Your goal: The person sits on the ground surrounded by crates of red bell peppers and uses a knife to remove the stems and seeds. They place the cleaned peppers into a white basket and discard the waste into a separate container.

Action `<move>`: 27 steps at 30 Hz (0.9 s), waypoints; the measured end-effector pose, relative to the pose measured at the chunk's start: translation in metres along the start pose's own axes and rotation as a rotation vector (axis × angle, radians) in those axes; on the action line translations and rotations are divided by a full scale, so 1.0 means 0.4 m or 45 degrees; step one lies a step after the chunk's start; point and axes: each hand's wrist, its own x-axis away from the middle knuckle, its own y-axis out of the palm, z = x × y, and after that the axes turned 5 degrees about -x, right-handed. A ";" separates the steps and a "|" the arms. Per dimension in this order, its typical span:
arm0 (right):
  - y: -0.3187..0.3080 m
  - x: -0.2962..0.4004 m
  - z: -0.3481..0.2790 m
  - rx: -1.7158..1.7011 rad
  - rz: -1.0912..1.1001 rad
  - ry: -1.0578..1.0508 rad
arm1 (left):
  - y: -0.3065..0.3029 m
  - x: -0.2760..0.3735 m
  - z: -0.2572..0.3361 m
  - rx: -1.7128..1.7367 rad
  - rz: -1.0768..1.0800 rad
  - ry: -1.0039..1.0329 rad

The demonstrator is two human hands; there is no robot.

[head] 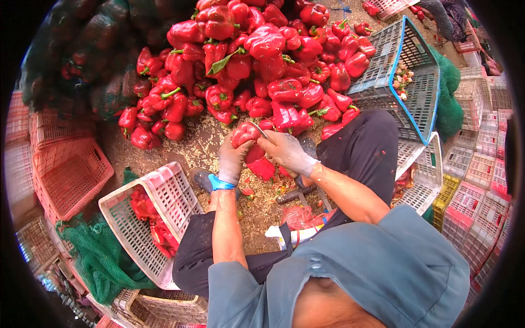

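Note:
My gloved left hand [231, 159] grips a red bell pepper [245, 134] from its left side. In my gloved right hand [287, 151] is a small knife [259, 129], whose curved metal blade lies against the pepper; its handle is hidden in my fingers. Just below my hands, cut red pepper pieces [262, 169] show near the floor. A large heap of whole red bell peppers [262, 61] rises right in front of me. Tilted at my left knee, a white plastic crate [172, 197] holds cut red pepper pieces [154, 223].
At my right stands a blue-rimmed crate [424, 92] with pepper cores [403, 80] inside. Dark mesh sacks [110, 53] lie at the far left, above a red crate [74, 172]. Green netting [102, 254] bunches at the lower left. Seeds cover the floor [188, 143]. Crates [471, 213] are stacked at right.

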 end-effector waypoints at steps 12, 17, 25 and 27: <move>-0.044 0.121 -0.157 0.391 0.193 -0.175 | 0.111 0.125 0.170 -0.056 0.418 0.448; -0.071 0.188 -0.204 0.491 0.195 -0.213 | 0.163 0.204 0.211 0.033 0.539 0.542; -0.094 0.311 -0.078 0.432 -0.129 -0.222 | 0.190 0.269 0.231 0.525 0.558 0.498; -0.122 0.376 -0.062 0.444 -0.134 -0.218 | 0.170 0.269 0.243 0.686 0.564 0.523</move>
